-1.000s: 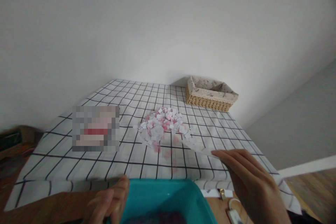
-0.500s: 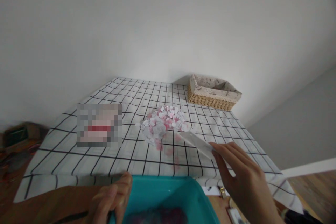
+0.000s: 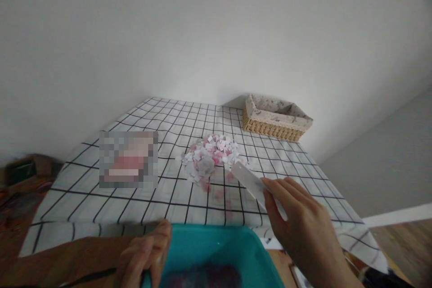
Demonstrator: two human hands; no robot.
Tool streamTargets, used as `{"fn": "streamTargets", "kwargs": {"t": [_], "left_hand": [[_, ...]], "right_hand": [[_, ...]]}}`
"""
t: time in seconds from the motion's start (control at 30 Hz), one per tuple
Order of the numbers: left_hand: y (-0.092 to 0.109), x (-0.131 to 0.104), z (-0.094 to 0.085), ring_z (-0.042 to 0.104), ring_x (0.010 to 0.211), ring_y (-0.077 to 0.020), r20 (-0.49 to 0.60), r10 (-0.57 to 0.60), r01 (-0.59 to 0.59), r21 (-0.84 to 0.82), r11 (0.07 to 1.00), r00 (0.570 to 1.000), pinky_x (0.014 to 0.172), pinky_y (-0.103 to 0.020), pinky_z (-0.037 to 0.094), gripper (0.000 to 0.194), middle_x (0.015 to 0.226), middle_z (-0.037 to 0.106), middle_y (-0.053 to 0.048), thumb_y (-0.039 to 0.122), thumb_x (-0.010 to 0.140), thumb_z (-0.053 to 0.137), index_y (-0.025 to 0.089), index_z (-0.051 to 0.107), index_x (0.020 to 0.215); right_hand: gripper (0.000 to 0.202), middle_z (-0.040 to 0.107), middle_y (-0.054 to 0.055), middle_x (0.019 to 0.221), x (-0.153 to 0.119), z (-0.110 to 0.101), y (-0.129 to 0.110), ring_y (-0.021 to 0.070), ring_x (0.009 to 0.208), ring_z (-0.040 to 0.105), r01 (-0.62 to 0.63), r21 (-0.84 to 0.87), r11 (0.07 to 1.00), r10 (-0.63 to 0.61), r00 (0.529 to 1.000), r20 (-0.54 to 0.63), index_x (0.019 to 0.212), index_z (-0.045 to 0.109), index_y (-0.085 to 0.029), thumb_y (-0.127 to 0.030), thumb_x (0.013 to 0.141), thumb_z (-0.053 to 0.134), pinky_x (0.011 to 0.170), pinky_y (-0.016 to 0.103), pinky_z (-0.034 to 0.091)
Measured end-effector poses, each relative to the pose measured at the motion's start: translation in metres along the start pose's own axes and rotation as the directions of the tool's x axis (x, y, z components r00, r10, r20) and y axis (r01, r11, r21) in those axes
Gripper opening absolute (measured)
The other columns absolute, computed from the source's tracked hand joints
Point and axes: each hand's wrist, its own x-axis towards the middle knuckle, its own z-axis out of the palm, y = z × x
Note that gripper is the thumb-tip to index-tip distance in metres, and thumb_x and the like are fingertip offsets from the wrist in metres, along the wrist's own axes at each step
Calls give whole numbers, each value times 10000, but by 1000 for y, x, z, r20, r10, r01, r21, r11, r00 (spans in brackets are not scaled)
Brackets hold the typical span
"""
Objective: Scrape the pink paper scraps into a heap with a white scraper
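Note:
A pale, flat scraper-like piece is pinched in my right hand, its far end low over the checked cloth. Just left of that end lies a heap of small white and pink paper scraps, with pink stains on the cloth in front of it. My left hand has its fingers wrapped round the left rim of a teal tub at the table's front edge. Dark reddish, blurred contents lie in the tub.
A wicker basket with a patterned lining stands at the back right of the checked tablecloth. A blurred-out flat item lies on the left. Beyond the table's left edge there is a brown box.
My right hand has moved left and slightly up with the scraper-like piece, whose far end is now a little higher in view. My left hand stays at the tub's rim.

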Motion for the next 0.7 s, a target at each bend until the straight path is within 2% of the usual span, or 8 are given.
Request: {"fn": "streamTargets", "kwargs": {"t": [0.03,0.13,0.23,0.4,0.5,0.6,0.7], "left_hand": [[0,0,0,501,324,-121,55,0,2,-38,999,998,580,-315,472,672,285,499,27,284,955,148,189,369,327],[-2,-1,-2,516,352,-133,128,6,10,-123,992,992,548,-325,441,637,318,524,19,282,952,183,198,418,367],[-2,0,-3,516,358,-127,130,8,9,-132,991,991,599,-323,449,627,324,527,26,285,953,200,193,408,368],[2,3,-1,494,352,-124,90,-20,31,-118,992,996,680,-330,473,691,296,498,20,302,963,129,193,368,324],[3,3,-1,516,366,-118,117,-8,21,-113,993,993,662,-316,466,696,301,513,17,306,971,122,186,374,334],[5,4,-1,515,375,-108,117,27,-12,-133,991,993,605,-291,450,669,314,519,18,277,974,170,172,380,348],[9,6,3,494,368,-93,56,29,-20,-158,987,998,624,-286,449,656,312,488,30,262,975,168,155,346,352]], "right_hand": [[216,628,72,705,1,0,-2,203,697,575,-4,-2,1000,4,1000,4,778,609,-157,-107,829,404,587,320,454],[218,632,77,713,3,-1,-7,202,676,576,21,-10,1000,-21,1000,8,795,622,-148,-96,816,412,552,311,454],[228,643,83,722,-1,-1,-9,202,654,580,95,-12,995,-95,995,7,854,640,-123,-79,815,419,522,307,463],[230,670,67,745,-12,-3,-4,199,695,596,212,64,975,-212,977,-11,904,640,-118,-43,806,446,590,311,507],[254,688,66,798,-17,-8,-2,191,705,594,257,114,960,-260,966,7,953,632,-117,-33,811,438,590,299,512],[235,691,61,821,-21,-15,-2,180,698,597,296,176,939,-313,946,83,983,625,-126,-113,869,421,584,286,515],[288,693,53,798,-25,-22,-4,172,668,597,336,226,914,-367,924,108,972,624,-144,-272,931,369,582,282,517]]}}
